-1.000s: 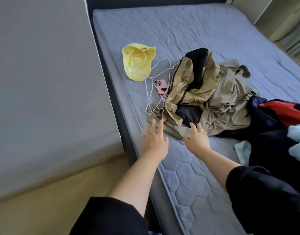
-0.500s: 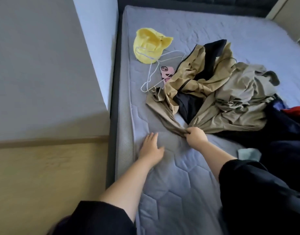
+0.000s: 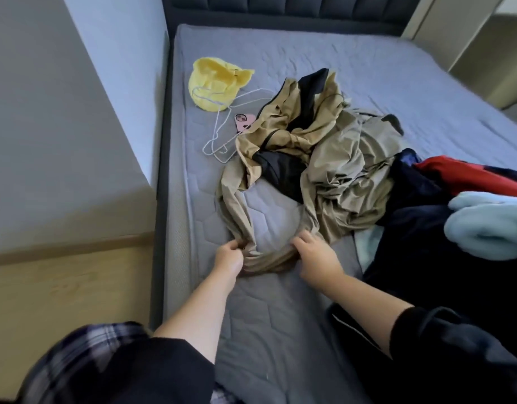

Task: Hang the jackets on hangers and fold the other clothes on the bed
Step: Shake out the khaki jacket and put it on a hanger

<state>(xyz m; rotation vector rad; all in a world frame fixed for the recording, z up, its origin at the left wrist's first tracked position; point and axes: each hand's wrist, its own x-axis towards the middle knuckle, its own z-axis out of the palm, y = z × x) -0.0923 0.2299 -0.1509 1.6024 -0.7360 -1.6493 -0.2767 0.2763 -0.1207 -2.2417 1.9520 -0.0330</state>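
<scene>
One tan jacket lies crumpled near the left edge of the bed; left hand and right hand have fingers curled round its near edge, likely to spread it for the wire hanger beyond.

Back from the left hand and the right hand, both forearms are bare. Farther back from each hand a loose black sleeve begins: the left sleeve is plain and smooth, the right sleeve bunched in soft folds. Beside the left sleeve shows blurred checked cloth, dark with pale lines.
</scene>
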